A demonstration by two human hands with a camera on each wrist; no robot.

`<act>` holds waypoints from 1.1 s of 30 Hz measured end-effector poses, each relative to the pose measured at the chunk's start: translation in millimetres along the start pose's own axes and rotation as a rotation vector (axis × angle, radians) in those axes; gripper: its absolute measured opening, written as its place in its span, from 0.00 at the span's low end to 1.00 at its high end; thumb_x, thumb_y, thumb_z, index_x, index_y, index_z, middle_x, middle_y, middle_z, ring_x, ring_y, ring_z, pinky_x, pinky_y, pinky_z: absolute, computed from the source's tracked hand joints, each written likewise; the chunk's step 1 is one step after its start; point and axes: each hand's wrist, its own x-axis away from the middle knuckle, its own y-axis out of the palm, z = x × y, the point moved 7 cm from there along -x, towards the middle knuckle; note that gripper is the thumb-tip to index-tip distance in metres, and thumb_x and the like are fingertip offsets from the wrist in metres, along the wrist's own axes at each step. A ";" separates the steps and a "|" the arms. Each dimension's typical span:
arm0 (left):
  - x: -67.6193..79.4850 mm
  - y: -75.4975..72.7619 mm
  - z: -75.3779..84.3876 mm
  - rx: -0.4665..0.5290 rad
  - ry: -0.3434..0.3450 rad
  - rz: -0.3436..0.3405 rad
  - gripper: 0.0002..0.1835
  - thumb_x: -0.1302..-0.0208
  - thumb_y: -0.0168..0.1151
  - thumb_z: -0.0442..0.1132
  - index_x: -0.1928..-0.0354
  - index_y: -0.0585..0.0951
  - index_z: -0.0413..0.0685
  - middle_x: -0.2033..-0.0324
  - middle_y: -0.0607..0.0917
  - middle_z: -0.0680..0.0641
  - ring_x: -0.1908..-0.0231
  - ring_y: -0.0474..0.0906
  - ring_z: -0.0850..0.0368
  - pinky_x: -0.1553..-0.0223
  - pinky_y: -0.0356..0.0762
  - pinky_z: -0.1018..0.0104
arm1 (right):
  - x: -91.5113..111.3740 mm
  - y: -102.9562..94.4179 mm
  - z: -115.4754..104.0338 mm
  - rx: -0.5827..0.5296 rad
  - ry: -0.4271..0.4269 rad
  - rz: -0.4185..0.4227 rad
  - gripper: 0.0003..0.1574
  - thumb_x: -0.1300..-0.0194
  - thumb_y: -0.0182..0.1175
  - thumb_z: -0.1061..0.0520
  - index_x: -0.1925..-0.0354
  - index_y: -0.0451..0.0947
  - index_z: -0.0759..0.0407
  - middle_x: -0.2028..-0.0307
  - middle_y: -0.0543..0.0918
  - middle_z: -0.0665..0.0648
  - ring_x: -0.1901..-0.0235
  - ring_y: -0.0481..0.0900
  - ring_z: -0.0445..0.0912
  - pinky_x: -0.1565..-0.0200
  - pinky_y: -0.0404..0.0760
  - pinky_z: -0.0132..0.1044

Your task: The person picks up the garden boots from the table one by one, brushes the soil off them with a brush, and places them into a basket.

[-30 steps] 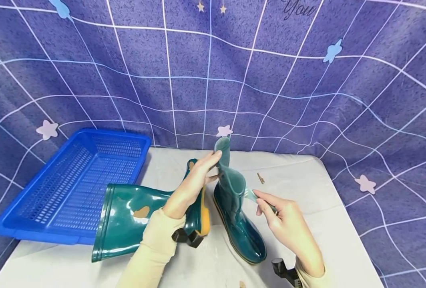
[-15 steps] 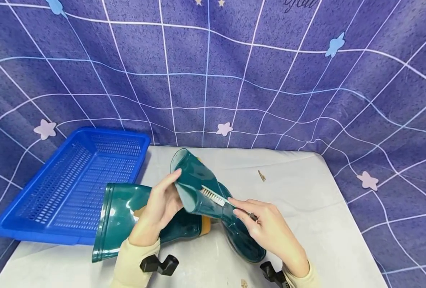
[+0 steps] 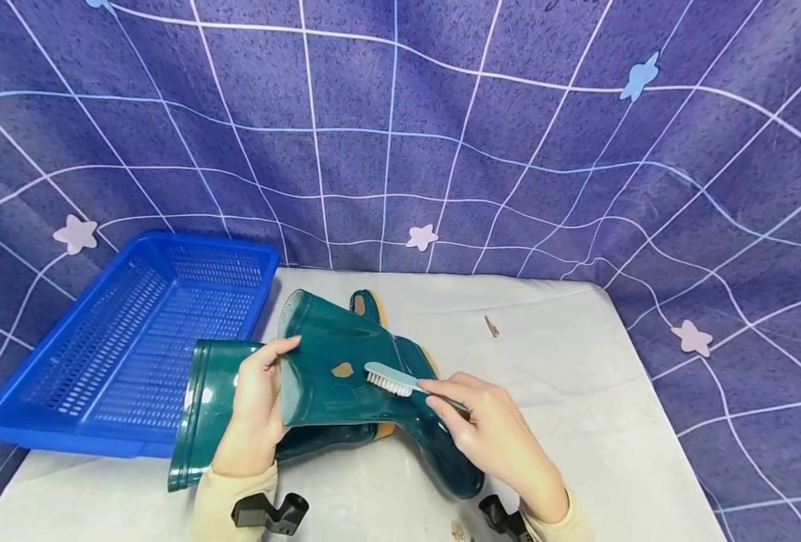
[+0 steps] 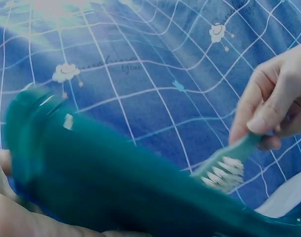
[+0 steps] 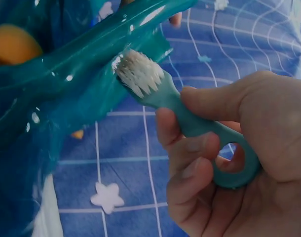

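Note:
My left hand grips a dark green rain boot by the rim of its shaft, thumb on top. The boot leans to the left, toe toward the front, and a brown smear shows on the shaft. Between the thumb and fingers of my right hand is a pale green scrub brush, its white bristles at the shaft, just right of the smear. The ring-shaped end of the brush handle shows in the right wrist view. A second green boot lies partly hidden beneath the first.
At the left stands a blue plastic basket with perforated walls. Small brown bits lie on the white tabletop, with another brown crumb at the front edge. A purple-blue patterned curtain hangs behind.
The held boot has gone from upright to tilted left, turning its brown smear into sight. My left hand has shifted left and down with the rim; the right has brought the brush leftward over the shaft.

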 end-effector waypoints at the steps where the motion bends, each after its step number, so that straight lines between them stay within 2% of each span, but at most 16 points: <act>1: 0.7 -4.3 -0.5 -0.011 -0.010 0.051 0.18 0.21 0.35 0.39 0.61 0.76 0.44 0.69 0.89 0.49 0.71 0.87 0.59 0.65 0.85 0.68 | -0.3 2.3 -2.4 0.000 -0.003 -0.001 0.15 0.30 0.62 0.49 0.46 0.84 0.39 0.68 0.79 0.36 0.78 0.65 0.30 0.77 0.69 0.23; 6: -4.1 -28.8 -11.4 -0.141 -0.060 0.390 0.11 0.28 0.45 0.36 0.61 0.78 0.47 0.69 0.88 0.53 0.68 0.86 0.62 0.60 0.84 0.69 | -1.8 8.1 -12.2 0.023 0.007 0.049 0.15 0.28 0.58 0.48 0.45 0.82 0.39 0.65 0.79 0.37 0.80 0.63 0.30 0.77 0.68 0.24; 8: -10.4 -33.8 -18.7 -0.193 -0.078 0.451 0.10 0.30 0.45 0.36 0.63 0.78 0.49 0.70 0.88 0.55 0.68 0.85 0.64 0.60 0.84 0.69 | -1.9 9.1 -15.0 0.043 0.021 0.092 0.15 0.27 0.57 0.48 0.44 0.81 0.38 0.64 0.80 0.37 0.79 0.64 0.30 0.75 0.68 0.24; 10: -16.4 -35.6 -26.1 -0.281 -0.115 0.449 0.09 0.29 0.45 0.36 0.61 0.75 0.49 0.70 0.87 0.57 0.68 0.84 0.66 0.59 0.83 0.71 | -1.6 11.1 -17.7 0.060 0.036 0.130 0.16 0.26 0.56 0.49 0.43 0.80 0.37 0.65 0.79 0.37 0.77 0.65 0.31 0.74 0.68 0.24; 12: -19.6 -34.9 -30.5 -0.427 -0.161 0.411 0.07 0.27 0.45 0.38 0.55 0.72 0.48 0.67 0.86 0.58 0.66 0.84 0.67 0.58 0.82 0.72 | -1.0 15.4 -20.7 0.074 0.045 0.146 0.17 0.25 0.55 0.49 0.42 0.79 0.37 0.67 0.77 0.37 0.76 0.65 0.31 0.73 0.67 0.23; 15: -18.6 -35.0 -27.8 -0.639 -0.201 0.375 0.13 0.26 0.47 0.43 0.47 0.69 0.43 0.66 0.85 0.59 0.66 0.83 0.68 0.61 0.80 0.75 | -0.6 24.4 -25.3 0.084 0.041 0.133 0.18 0.25 0.54 0.48 0.41 0.79 0.38 0.69 0.75 0.37 0.76 0.64 0.30 0.75 0.65 0.22; 17: -14.6 -35.7 -19.9 -0.704 -0.189 0.385 0.18 0.26 0.50 0.45 0.43 0.68 0.41 0.64 0.85 0.59 0.64 0.84 0.67 0.58 0.81 0.74 | -0.5 29.4 -28.1 0.086 0.028 0.122 0.18 0.25 0.54 0.48 0.40 0.79 0.38 0.69 0.75 0.37 0.77 0.63 0.30 0.76 0.64 0.21; 19: -9.7 -36.9 -9.8 -0.723 -0.157 0.413 0.21 0.27 0.51 0.44 0.40 0.69 0.39 0.58 0.86 0.52 0.57 0.83 0.63 0.50 0.79 0.71 | -0.7 32.7 -30.9 0.089 0.005 0.123 0.18 0.26 0.55 0.49 0.41 0.79 0.38 0.69 0.75 0.37 0.78 0.62 0.29 0.77 0.62 0.20; 21: -2.2 -37.0 0.5 -0.729 -0.131 0.440 0.26 0.27 0.51 0.43 0.34 0.63 0.36 0.40 0.78 0.46 0.35 0.70 0.57 0.29 0.62 0.60 | -0.6 34.8 -34.3 0.094 -0.026 0.134 0.18 0.27 0.57 0.50 0.42 0.80 0.38 0.70 0.75 0.37 0.78 0.62 0.29 0.76 0.61 0.19; 23: 6.2 -37.4 7.8 -0.744 -0.132 0.483 0.34 0.29 0.51 0.42 0.26 0.53 0.36 0.26 0.59 0.42 0.24 0.48 0.51 0.23 0.41 0.47 | 0.3 37.5 -39.0 0.085 -0.063 0.142 0.18 0.29 0.59 0.52 0.43 0.81 0.39 0.70 0.74 0.36 0.78 0.62 0.29 0.77 0.60 0.18; 25: 11.3 -34.8 11.2 -0.726 -0.124 0.455 0.34 0.29 0.50 0.41 0.26 0.52 0.37 0.26 0.61 0.43 0.24 0.50 0.53 0.23 0.44 0.50 | 1.9 41.2 -43.7 0.069 -0.083 0.141 0.18 0.30 0.60 0.53 0.43 0.81 0.40 0.71 0.74 0.36 0.78 0.61 0.29 0.77 0.59 0.16; 26: 14.4 -33.8 12.2 -0.717 -0.133 0.460 0.37 0.29 0.49 0.41 0.24 0.47 0.40 0.28 0.65 0.46 0.26 0.57 0.56 0.24 0.51 0.53 | 2.7 42.9 -46.6 0.057 -0.101 0.147 0.19 0.31 0.60 0.54 0.43 0.81 0.41 0.71 0.73 0.37 0.79 0.61 0.29 0.77 0.59 0.16; 27: 16.0 -32.7 12.5 -0.702 -0.133 0.454 0.37 0.29 0.49 0.41 0.24 0.47 0.40 0.35 0.74 0.48 0.34 0.70 0.59 0.29 0.64 0.59 | 3.7 44.9 -49.4 0.039 -0.114 0.152 0.19 0.32 0.61 0.55 0.43 0.81 0.42 0.71 0.73 0.37 0.79 0.60 0.28 0.77 0.58 0.16; 28: 17.6 -31.8 12.3 -0.695 -0.138 0.461 0.37 0.29 0.48 0.41 0.24 0.46 0.42 0.40 0.78 0.49 0.42 0.78 0.61 0.37 0.74 0.64 | 4.7 46.8 -52.4 0.019 -0.130 0.158 0.20 0.32 0.61 0.56 0.43 0.81 0.43 0.71 0.73 0.37 0.79 0.60 0.28 0.77 0.58 0.15; 30: 19.1 -30.0 11.8 -0.704 -0.146 0.458 0.36 0.29 0.47 0.40 0.24 0.47 0.42 0.43 0.80 0.51 0.49 0.80 0.64 0.45 0.78 0.68 | 6.4 49.7 -57.6 -0.014 -0.161 0.174 0.22 0.32 0.61 0.58 0.41 0.80 0.44 0.71 0.73 0.38 0.80 0.59 0.28 0.77 0.58 0.14; 33: 21.8 -30.5 10.6 -0.762 -0.170 0.508 0.38 0.29 0.45 0.41 0.23 0.43 0.42 0.29 0.64 0.42 0.40 0.72 0.58 0.39 0.72 0.64 | 7.9 53.1 -64.4 -0.044 -0.222 0.198 0.26 0.33 0.61 0.61 0.38 0.78 0.48 0.72 0.72 0.40 0.80 0.58 0.28 0.76 0.57 0.14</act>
